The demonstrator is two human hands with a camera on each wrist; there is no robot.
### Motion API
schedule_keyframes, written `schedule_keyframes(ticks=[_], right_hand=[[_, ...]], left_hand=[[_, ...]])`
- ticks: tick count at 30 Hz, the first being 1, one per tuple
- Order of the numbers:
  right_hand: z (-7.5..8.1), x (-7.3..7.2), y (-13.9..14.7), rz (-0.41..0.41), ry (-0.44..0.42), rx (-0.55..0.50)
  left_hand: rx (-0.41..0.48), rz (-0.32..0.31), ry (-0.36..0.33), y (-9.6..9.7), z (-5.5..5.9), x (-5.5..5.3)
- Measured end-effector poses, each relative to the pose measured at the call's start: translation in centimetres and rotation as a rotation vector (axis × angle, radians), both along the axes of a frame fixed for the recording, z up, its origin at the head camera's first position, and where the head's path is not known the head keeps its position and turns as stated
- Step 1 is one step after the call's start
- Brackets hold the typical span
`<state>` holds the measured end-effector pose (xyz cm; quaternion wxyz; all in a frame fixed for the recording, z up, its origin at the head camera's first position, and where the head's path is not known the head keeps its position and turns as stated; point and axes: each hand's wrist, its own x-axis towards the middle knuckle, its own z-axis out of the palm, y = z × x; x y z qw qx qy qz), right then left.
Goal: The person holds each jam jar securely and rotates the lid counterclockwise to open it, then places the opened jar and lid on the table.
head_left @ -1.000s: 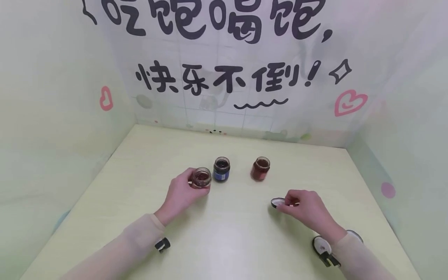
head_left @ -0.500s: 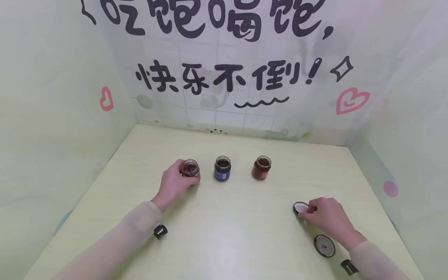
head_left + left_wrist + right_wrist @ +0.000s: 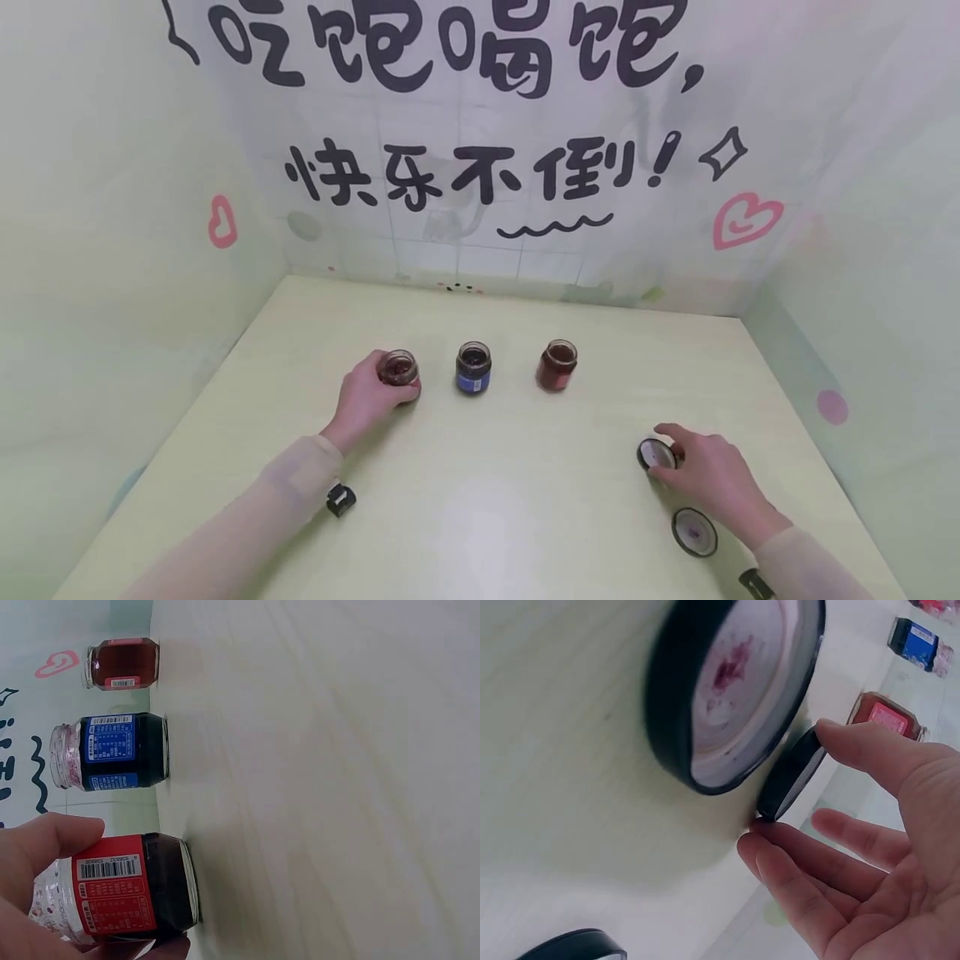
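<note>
My left hand [image 3: 367, 396] grips a glass jam jar with a red label [image 3: 112, 889]; the jar is lidless and stands on the table. To its right is an open jar with a blue label [image 3: 473, 371], holding dark contents. Farther right stands an open reddish-brown jar [image 3: 557, 367]. My right hand [image 3: 712, 475] is around a black-rimmed lid [image 3: 656, 455] that lies white inside up on the table. In the right wrist view the thumb and fingertips are spread at opposite edges of this lid, fingers fairly straight.
Nearer the front lies a second lid [image 3: 694, 532], inside up with a purple stain. Part of another dark lid [image 3: 577, 945] shows low in the right wrist view. Pale walls surround the table [image 3: 480, 483] at the back and sides.
The left hand has moved the red-labelled jar left, away from the blue one. My right hand has carried its lid right and nearer, laid it down, and its fingers have spread.
</note>
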<state>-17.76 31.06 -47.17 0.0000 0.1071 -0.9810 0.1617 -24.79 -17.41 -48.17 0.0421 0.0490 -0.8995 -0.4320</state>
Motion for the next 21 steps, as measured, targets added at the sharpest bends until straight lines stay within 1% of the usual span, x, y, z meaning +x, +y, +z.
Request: schedule_keyframes(ticks=[7, 11, 14, 17, 21], right_hand=[[0.0, 0.3, -0.3, 0.029, 0.017, 0.075], [-0.1, 0.3, -0.2, 0.038, 0.030, 0.088], [-0.2, 0.4, -0.2, 0.038, 0.030, 0.076], [0.1, 0.5, -0.4, 0.032, 0.020, 0.052], [0.9, 0.5, -1.1, 0.012, 0.046, -0.013]], left_hand=[[0.003, -0.009, -0.016, 0.2, 0.2, -0.2], [-0.002, -0.014, -0.019, 0.3, 0.3, -0.2], [-0.005, -0.021, -0.023, 0.2, 0.3, -0.2], [-0.001, -0.038, -0.040, 0.1, 0.5, 0.0], [0.054, -0.053, -0.080, -0.3, 1.6, 0.5]])
